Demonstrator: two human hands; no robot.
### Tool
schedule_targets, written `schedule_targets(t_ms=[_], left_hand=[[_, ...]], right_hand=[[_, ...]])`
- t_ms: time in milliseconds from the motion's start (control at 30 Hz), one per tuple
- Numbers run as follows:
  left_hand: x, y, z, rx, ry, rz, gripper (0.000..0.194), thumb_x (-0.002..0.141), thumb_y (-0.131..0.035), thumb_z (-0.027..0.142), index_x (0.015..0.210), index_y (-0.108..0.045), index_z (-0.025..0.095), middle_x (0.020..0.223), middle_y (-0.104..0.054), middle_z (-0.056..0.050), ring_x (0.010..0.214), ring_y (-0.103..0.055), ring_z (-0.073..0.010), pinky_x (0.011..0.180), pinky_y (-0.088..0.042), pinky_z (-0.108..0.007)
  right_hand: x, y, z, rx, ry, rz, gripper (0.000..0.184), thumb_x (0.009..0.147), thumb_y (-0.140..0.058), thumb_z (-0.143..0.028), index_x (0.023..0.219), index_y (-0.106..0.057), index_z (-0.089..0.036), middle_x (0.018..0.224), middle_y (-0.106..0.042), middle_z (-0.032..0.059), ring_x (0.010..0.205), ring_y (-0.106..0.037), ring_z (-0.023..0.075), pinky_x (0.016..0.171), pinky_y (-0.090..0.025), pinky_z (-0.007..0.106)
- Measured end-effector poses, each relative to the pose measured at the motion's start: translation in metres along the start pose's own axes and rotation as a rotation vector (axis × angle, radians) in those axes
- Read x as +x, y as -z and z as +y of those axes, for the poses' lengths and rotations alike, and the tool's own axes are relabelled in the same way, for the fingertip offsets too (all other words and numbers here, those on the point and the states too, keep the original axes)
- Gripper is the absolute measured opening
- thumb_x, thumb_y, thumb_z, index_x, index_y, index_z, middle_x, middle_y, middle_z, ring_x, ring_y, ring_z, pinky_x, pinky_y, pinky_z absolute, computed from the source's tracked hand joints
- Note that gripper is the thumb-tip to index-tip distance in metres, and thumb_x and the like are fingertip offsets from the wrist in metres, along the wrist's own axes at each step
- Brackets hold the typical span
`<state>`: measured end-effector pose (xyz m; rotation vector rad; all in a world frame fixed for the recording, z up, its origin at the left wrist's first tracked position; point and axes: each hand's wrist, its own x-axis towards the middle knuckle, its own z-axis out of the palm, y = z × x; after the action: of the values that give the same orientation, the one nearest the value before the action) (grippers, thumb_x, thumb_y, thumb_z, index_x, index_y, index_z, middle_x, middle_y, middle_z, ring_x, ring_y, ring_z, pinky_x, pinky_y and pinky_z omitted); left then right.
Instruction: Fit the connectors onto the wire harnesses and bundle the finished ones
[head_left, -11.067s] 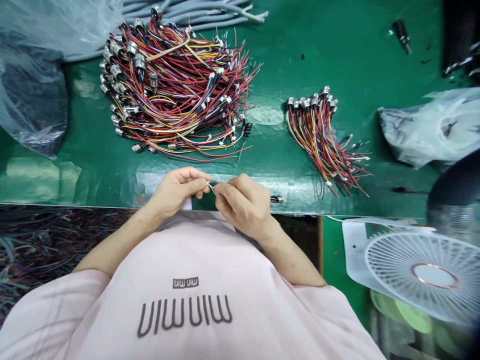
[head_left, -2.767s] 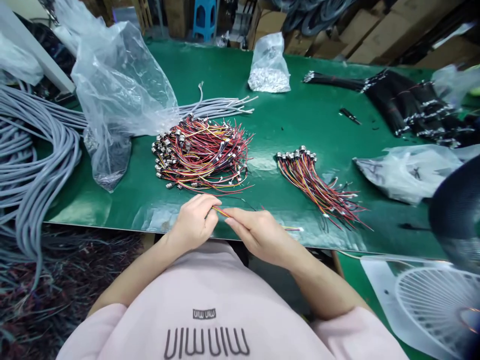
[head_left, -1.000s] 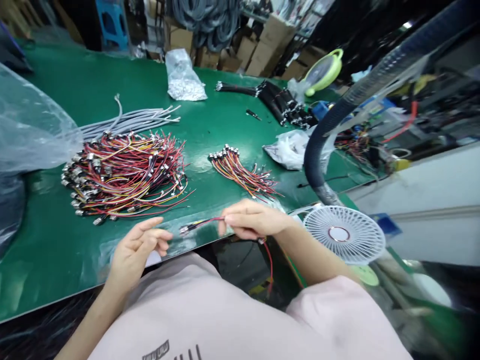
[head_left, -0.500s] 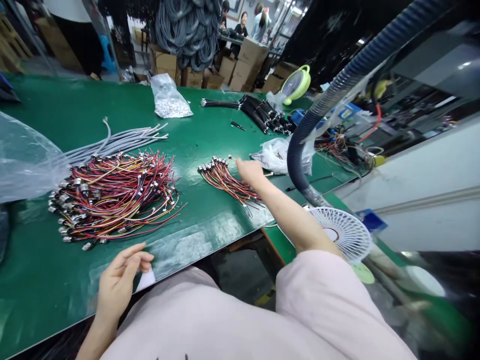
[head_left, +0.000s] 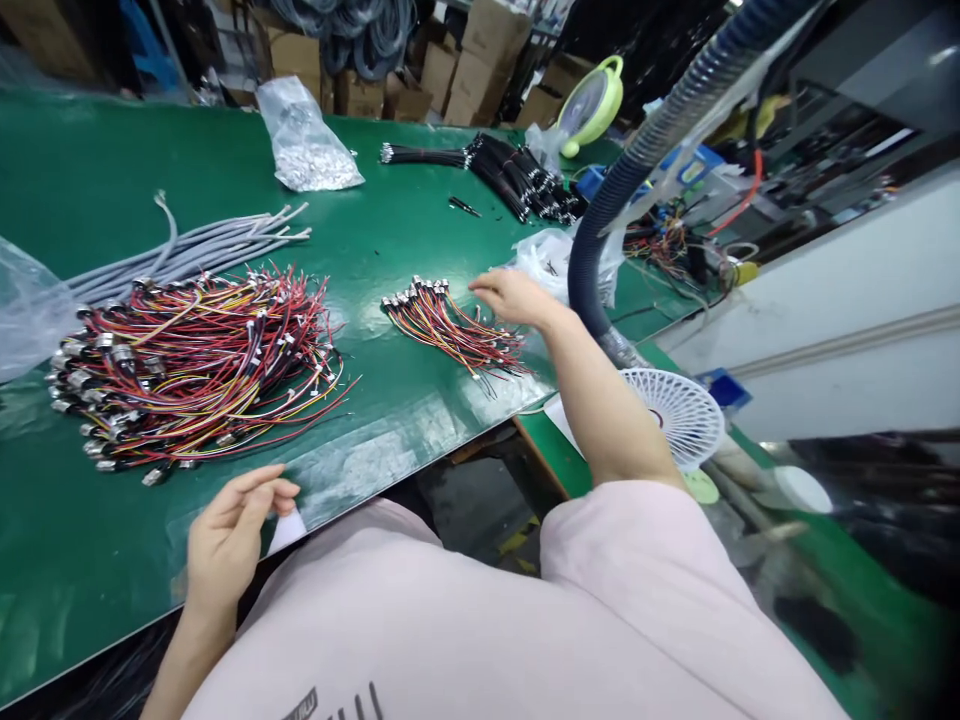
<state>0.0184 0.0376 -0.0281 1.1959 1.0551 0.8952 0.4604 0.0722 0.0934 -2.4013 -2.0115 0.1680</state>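
Right hand (head_left: 514, 295) extended above the green bench (head_left: 405, 240), grip loosely spread, just beside the smaller wire bundle (head_left: 454, 325), whose metal connectors (head_left: 420, 288) lie at its far end. Left hand (head_left: 225, 540) at the near edge, grip slack and half spread; larger wire heap (head_left: 202, 370) rests on the bench beyond it.

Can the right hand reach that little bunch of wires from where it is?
Probably yes: the right hand is close beside the little bunch of wires, its fingers look empty, and nothing seems to block the way.
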Motion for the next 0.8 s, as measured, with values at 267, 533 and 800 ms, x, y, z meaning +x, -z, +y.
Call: schedule_targets(t_ms=[267,533,800], left_hand=[[-0.004,-0.006,0.004,0.063,-0.037,0.048,0.025,0.082,-0.067,0.038,0.093,-0.069,0.016,0.075,-0.073,-0.003,0.063,-0.066,-0.0143,0.066,-0.055,-0.027],[-0.022,0.004,0.015,0.274,-0.080,0.031,0.024,0.085,-0.061,0.035,0.094,-0.072,0.015,0.080,-0.075,-0.006,0.071,-0.069,-0.0168,0.070,-0.055,-0.028],[-0.030,0.018,0.018,0.248,-0.062,0.101,0.022,0.085,-0.061,0.033,0.094,-0.071,0.015,0.080,-0.075,-0.006,0.072,-0.068,-0.0167,0.071,-0.054,-0.029]], right_hand=[[-0.057,0.014,-0.088,0.415,0.385,0.170,0.024,0.095,-0.050,-0.025,0.106,-0.070,-0.018,0.103,-0.072,0.0072,0.090,-0.064,0.0179,0.082,-0.045,0.029],[-0.039,-0.070,-0.214,0.213,0.800,-0.005,0.023,0.094,-0.048,-0.019,0.099,-0.069,-0.013,0.096,-0.067,0.0123,0.092,-0.056,0.0225,0.081,-0.042,0.033],[-0.011,-0.096,-0.277,0.066,0.657,0.033,0.016,0.089,-0.051,-0.021,0.091,-0.065,-0.013,0.097,-0.065,0.0142,0.091,-0.054,0.0246,0.073,-0.037,0.033]])
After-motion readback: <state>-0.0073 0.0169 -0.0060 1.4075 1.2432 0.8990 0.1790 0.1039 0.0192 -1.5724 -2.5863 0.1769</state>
